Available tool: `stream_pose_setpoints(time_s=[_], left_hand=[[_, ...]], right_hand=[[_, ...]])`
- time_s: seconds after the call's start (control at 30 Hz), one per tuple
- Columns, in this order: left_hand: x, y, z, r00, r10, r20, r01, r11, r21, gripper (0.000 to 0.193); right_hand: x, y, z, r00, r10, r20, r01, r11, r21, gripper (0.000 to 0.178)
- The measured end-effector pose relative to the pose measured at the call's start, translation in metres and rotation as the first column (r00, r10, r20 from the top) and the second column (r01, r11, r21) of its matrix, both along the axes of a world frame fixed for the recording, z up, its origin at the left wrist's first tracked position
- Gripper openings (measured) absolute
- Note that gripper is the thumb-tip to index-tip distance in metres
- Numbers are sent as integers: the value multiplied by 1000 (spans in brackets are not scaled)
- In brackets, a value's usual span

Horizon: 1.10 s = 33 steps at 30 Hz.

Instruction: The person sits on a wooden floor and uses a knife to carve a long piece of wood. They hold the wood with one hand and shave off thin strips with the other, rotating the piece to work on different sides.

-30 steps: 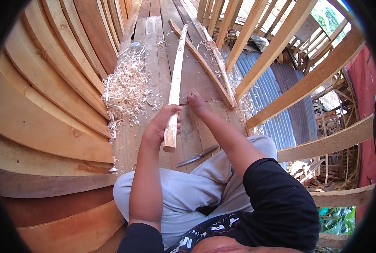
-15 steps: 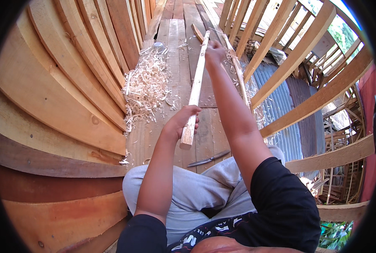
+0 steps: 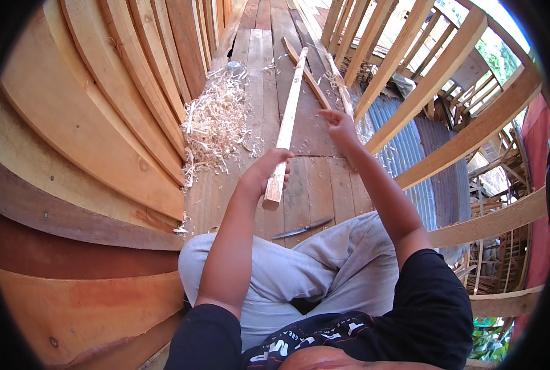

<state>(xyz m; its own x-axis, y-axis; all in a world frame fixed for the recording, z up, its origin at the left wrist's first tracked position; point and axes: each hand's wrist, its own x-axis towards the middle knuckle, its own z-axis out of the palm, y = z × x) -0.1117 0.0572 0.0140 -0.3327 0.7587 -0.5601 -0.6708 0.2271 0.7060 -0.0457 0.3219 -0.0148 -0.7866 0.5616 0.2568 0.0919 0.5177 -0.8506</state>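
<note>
My left hand [image 3: 268,168] is closed around the lower part of a long, pale, peeled wooden stick [image 3: 292,105]. The stick slants up and away from me, its squared near end [image 3: 272,202] sticking out below my fist. To the right of the stick, my right hand [image 3: 341,131] is apart from it, with a finger stretched toward the left and no object visible in it. A reddish-brown wooden strip [image 3: 309,77] lies beyond that hand, its near end close to my fingers. In front of my crossed legs a knife [image 3: 303,229] rests on the planks.
A heap of curled wood shavings [image 3: 216,120] covers the left of the plank floor [image 3: 299,176], a clear cup-like object [image 3: 233,66] at its far end. Boards [image 3: 102,129] stand along the left. Slatted railing [image 3: 432,86] runs along the right, a pale pole [image 3: 342,86] beside it.
My right hand has left the stick's far end and come back toward me and right. The left hand keeps its hold; the stick has barely shifted.
</note>
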Motion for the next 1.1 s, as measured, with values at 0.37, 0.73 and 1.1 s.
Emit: stream_pose_setpoints(time_s=[0.37, 0.73, 1.1], left_hand=[[4, -4, -4, 1000, -7, -19, 5, 996, -91, 26], [25, 1, -20, 991, 32, -129, -47, 992, -115, 42], [31, 8, -6, 990, 25, -139, -39, 994, -99, 51]], right_hand=[[60, -9, -52, 997, -73, -32, 26, 674, -738, 64], [65, -57, 16, 681, -99, -725, -722, -257, -642, 68], [49, -95, 17, 687, -8, -727, -689, -325, -648, 85]])
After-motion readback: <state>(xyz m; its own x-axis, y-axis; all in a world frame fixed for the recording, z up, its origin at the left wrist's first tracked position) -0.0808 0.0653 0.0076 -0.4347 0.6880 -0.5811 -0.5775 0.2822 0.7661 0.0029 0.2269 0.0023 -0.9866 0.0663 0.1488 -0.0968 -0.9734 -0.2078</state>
